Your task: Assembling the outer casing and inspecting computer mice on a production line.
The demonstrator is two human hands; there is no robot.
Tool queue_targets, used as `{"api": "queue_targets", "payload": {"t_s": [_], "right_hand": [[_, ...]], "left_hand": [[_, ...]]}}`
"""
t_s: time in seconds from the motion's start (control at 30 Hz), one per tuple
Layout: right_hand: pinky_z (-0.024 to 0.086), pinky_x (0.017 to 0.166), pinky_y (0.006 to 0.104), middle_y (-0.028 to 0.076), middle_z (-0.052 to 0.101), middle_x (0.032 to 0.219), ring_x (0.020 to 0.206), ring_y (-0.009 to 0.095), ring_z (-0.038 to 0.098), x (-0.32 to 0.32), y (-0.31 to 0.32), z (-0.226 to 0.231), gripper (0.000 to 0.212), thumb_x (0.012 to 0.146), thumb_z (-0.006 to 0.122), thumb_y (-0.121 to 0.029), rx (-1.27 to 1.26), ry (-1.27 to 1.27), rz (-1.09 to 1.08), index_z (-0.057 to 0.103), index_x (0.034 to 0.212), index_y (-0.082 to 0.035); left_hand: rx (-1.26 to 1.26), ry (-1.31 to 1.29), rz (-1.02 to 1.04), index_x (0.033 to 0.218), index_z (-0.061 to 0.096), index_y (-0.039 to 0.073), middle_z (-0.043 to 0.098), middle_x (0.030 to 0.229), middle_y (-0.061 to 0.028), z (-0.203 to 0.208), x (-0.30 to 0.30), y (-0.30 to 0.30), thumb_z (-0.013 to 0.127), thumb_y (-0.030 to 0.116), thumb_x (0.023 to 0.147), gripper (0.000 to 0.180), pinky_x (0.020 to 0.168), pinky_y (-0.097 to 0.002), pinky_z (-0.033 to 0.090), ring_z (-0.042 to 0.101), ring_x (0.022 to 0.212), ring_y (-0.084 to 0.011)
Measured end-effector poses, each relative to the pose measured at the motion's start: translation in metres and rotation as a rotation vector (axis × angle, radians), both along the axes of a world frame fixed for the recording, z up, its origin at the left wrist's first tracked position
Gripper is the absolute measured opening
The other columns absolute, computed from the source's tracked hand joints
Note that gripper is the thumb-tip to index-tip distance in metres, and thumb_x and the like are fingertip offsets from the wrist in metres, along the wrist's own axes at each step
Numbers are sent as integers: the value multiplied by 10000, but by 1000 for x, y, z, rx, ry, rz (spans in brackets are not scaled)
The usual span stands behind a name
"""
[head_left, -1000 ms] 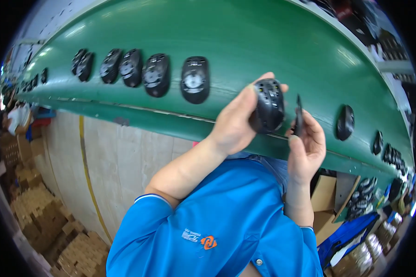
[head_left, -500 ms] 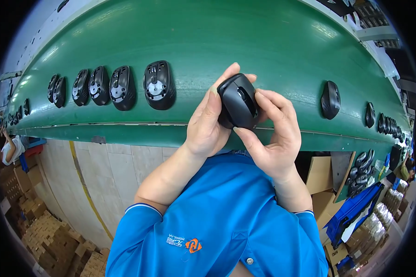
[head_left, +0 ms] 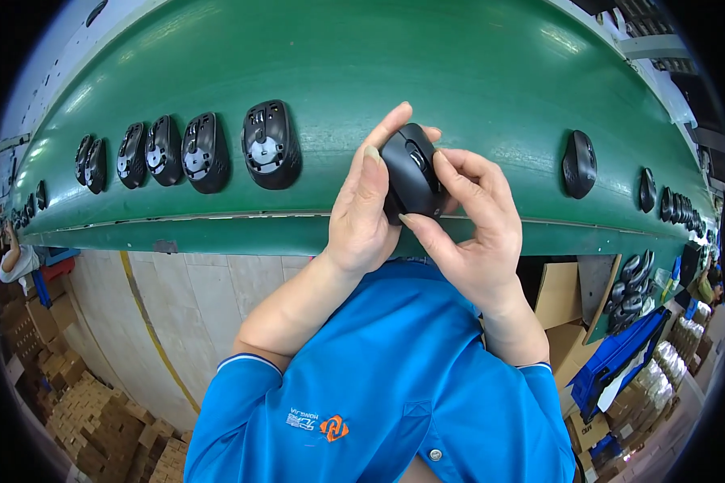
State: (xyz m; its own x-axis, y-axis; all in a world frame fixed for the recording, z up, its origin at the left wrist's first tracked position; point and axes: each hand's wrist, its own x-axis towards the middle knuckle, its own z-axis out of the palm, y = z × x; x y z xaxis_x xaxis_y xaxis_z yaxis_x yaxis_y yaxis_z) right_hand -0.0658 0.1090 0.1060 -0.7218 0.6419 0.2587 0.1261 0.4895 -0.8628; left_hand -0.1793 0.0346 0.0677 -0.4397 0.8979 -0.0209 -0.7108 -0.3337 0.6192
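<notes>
Just in front of my chest, above the near edge of the green conveyor belt [head_left: 362,72], a black computer mouse [head_left: 412,171] is held between both hands. My left hand [head_left: 366,189] wraps its left side, with the thumb along the shell and the fingers behind. My right hand [head_left: 477,193] grips the right side and the lower end, thumb at the bottom and fingertips near the scroll wheel. The mouse is tilted, its top shell facing up. Its underside is hidden by the hands.
Left of my hands a mouse without its top cover [head_left: 271,149] lies on the belt, several similar ones farther left. To the right lies a covered mouse [head_left: 579,164], with more beyond. Mice fill a side shelf [head_left: 600,322] at lower right. Cardboard boxes [head_left: 89,410] are stacked lower left.
The mouse has turned slightly in my hands, showing more of its top and scroll wheel. The uncovered mice on the left have shifted a little farther left in view.
</notes>
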Motion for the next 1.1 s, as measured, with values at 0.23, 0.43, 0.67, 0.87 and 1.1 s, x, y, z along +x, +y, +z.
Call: {"api": "queue_targets", "payload": {"t_s": [0.23, 0.43, 0.67, 0.87, 1.1], "right_hand": [[496, 755, 336, 145, 555, 1195, 974, 283, 552, 0, -4, 3, 559, 708, 805, -68, 269, -198, 3, 601, 1220, 31], [492, 749, 333, 139, 553, 1210, 978, 266, 543, 6, -4, -7, 543, 736, 783, -67, 255, -99, -17, 593, 1237, 24], [524, 799, 298, 173, 558, 1221, 1055, 215, 566, 10, -4, -10, 450, 795, 753, -39, -153, 70, -188, 576, 1201, 39], [548, 792, 276, 155, 635, 1089, 980, 183, 644, 22, 7, -20, 390, 811, 761, -30, -1025, 314, 19, 568, 1134, 72], [567, 731, 300, 142, 679, 957, 856, 174, 675, 35, 27, -20, 312, 823, 756, -62, -851, 33, -107, 593, 1064, 50]], "left_hand": [[-47, -219, -23, 1401, 358, 60, 526, 1234, -151, 4, -4, 3, 457, 285, 1026, 449, 958, -351, 497, 550, 1115, -218], [-74, -235, -14, 1395, 364, 50, 533, 1229, -165, 7, 1, 2, 540, 149, 976, 466, 965, -365, 495, 557, 1113, -228], [-11, -223, 38, 1432, 329, 51, 486, 1343, -215, 11, 3, 3, 621, 88, 906, 603, 1013, -379, 460, 528, 1203, -262], [99, 165, -98, 1466, 285, 54, 402, 1440, -246, -1, -2, 5, 706, 45, 805, 784, 1078, -411, 390, 431, 1327, -322], [-38, 47, -93, 1470, 268, 44, 382, 1452, -255, 5, 21, 26, 716, 97, 814, 796, 1110, -465, 346, 369, 1370, -374]]}}
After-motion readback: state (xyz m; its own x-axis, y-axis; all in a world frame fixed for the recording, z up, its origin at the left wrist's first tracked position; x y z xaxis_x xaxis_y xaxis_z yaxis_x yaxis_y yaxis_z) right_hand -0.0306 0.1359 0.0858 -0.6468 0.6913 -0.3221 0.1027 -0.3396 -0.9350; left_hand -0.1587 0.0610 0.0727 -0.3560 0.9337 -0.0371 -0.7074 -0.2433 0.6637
